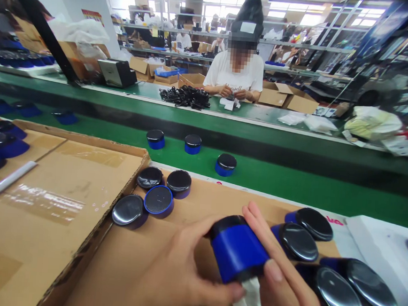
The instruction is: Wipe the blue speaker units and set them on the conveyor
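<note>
At the lower left of the frame we see a cardboard sheet [62,203] with a white marker [5,185] lying across it. Blue jars with glossy black lids [0,141] sit beyond it, cut off by the frame's left edge. Just right of the sheet's raised edge, four more jars [158,200] stand close together on brown cardboard [200,204].

At bottom centre, the left hand [184,264] curls almost shut around a blue jar [238,252], which is held on its side. The right hand [285,282] is also closed on it, with its fingers [265,228] along the jar's right end. A white cloth [250,303] hangs below the jar, and we cannot tell which hand pinches it. Further right, four tilted jars [301,241] lie together, the lowest partly hidden by the right hand.

Across the green conveyor belt [276,177], which carries three jars [192,143], a co-worker [235,73] handles something too small to make out beside a heap of black cables [185,96].
</note>
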`<state>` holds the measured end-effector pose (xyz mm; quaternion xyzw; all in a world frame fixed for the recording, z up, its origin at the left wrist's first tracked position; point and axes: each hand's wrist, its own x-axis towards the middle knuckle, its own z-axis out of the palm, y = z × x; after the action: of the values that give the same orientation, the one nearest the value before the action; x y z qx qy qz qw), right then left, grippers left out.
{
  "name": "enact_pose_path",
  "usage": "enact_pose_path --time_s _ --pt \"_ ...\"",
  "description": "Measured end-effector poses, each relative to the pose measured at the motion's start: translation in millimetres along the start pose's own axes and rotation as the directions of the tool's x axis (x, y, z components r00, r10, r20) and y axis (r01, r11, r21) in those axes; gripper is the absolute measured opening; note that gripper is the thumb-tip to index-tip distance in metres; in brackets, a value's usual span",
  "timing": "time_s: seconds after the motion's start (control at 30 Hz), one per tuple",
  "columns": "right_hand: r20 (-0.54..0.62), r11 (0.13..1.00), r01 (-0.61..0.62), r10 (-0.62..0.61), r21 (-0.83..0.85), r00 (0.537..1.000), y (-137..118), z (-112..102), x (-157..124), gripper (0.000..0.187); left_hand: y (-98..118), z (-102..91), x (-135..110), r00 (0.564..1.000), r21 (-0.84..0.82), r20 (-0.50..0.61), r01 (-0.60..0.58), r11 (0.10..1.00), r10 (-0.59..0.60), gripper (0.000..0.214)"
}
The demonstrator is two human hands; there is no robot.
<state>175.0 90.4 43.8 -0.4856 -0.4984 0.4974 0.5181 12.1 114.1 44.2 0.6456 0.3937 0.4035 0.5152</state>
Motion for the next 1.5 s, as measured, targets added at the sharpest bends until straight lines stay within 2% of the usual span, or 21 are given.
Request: enact_pose_path --time_s 0.07,0.17,0.23,0.3,0.37,0.43,0.5,0.63,0.73,0.83,0.9,0.97,1.03,1.13,1.2,1.23,1.27,1.33,1.4,1.43,1.5 --pt "0.044 0.993 0.019 -0.014 -0.119 0.999 10.2 -1.2 6.7 0.05 -2.8 0.0 -0.3 0.987 0.429 -0.016 -0.136 0.893 0.158 0.07" --pt "0.161 0.913 0.063 0.003 -0.403 0.987 28.2 -5.2 20.9 0.084 -10.4 -1.8 1.6 0.968 0.684 0.051 -0.212 0.698 0.244 0.059" --pt "0.168 0.854 0.029 0.068 -0.52 0.983 34.2 -8.5 31.1 0.08 -16.1 -6.8 3.3 0.972 0.779 0.025 -0.166 0.604 0.235 0.064" --pt "0.125 0.823 0.013 0.071 -0.568 0.99 31.7 -11.8 42.0 0.072 -20.8 -15.8 4.1 0.973 0.878 -0.078 -0.037 0.477 0.219 0.078" --pt "0.086 0.797 0.041 0.014 -0.603 0.996 21.3 -14.5 56.4 0.069 -23.7 -27.6 3.9 0.944 0.92 -0.251 0.165 0.355 0.212 0.083" --pt "0.041 0.753 0.057 -0.04 -0.656 0.998 7.5 -15.4 77.5 0.068 -24.4 -38.6 2.5 0.885 0.899 -0.411 0.356 0.254 0.217 0.078" --pt "-0.034 0.686 0.021 -0.068 -0.727 0.997 -3.3 -13.6 106.2 0.067 -23.1 -45.5 0.6 0.838 0.863 -0.503 0.474 0.175 0.211 0.072" --pt "-0.25 0.543 -0.186 -0.045 -0.819 0.967 -0.2 -7.4 169.5 0.052 -17.2 -44.5 -2.5 0.838 0.853 -0.522 0.518 0.066 0.161 0.064" --pt "-0.376 0.471 -0.331 -0.001 -0.817 0.927 15.0 -5.3 197.9 0.046 -12.1 -40.4 -4.1 0.845 0.856 -0.515 0.517 0.032 0.145 0.06" --pt "-0.445 0.434 -0.396 -0.012 -0.809 0.896 19.3 -2.6 201.0 0.053 -8.3 -38.8 -5.7 0.842 0.853 -0.52 0.522 0.029 0.143 0.058" --pt "-0.422 0.444 -0.346 -0.081 -0.826 0.903 11.3 2.2 190.7 0.063 -6.7 -38.2 -6.5 0.843 0.855 -0.518 0.518 0.041 0.146 0.057" --pt "-0.314 0.477 -0.2 -0.172 -0.856 0.934 -2.7 8.7 171.8 0.066 -6.0 -38.0 -6.9 0.846 0.858 -0.513 0.509 0.063 0.147 0.054" --pt "-0.153 0.504 0.006 -0.273 -0.864 0.95 -16.6 14.1 145.8 0.06 -6.3 -39.5 -7.0 0.853 0.865 -0.502 0.492 0.098 0.144 0.051" --pt "0.034 0.514 0.276 -0.431 -0.812 0.902 -24.7 13.7 100.5 0.045 -7.7 -44.8 -7.7 0.877 0.881 -0.461 0.433 0.192 0.137 0.048" --pt "0.094 0.515 0.375 -0.49 -0.771 0.867 -18.4 8.2 72.6 0.039 -7.9 -47.3 -8.9 0.9 0.882 -0.416 0.366 0.297 0.127 0.049" --pt "0.119 0.54 0.396 -0.476 -0.743 0.871 -12.4 5.3 60.5 0.035 -7.3 -47.0 -9.7 0.912 0.874 -0.39 0.323 0.363 0.125 0.05" --pt "0.133 0.602 0.386 -0.421 -0.699 0.897 -5.3 3.2 49.9 0.031 -6.3 -45.1 -10.3 0.924 0.858 -0.361 0.275 0.433 0.129 0.051" --pt "0.201 0.796 0.288 -0.212 -0.532 0.956 9.8 2.6 32.8 0.036 -3.5 -36.2 -11.3 0.941 0.807 -0.302 0.168 0.566 0.153 0.05" --pt "0.32 0.95 0.121 -0.024 -0.287 0.947 21.9 6.9 20.6 0.057 -0.9 -22.5 -11.3 0.942 0.736 -0.275 0.077 0.673 0.193 0.045" --pt "0.354 0.981 0.053 0.017 -0.187 0.935 25.6 9.9 16.0 0.062 0.1 -15.2 -11.1 0.938 0.704 -0.275 0.048 0.709 0.21 0.043" --pt "0.326 0.999 0.002 0.014 -0.048 0.945 26.8 14.5 9.6 0.059 2.2 -3.9 -10.9 0.93 0.657 -0.287 0.015 0.754 0.232 0.042"
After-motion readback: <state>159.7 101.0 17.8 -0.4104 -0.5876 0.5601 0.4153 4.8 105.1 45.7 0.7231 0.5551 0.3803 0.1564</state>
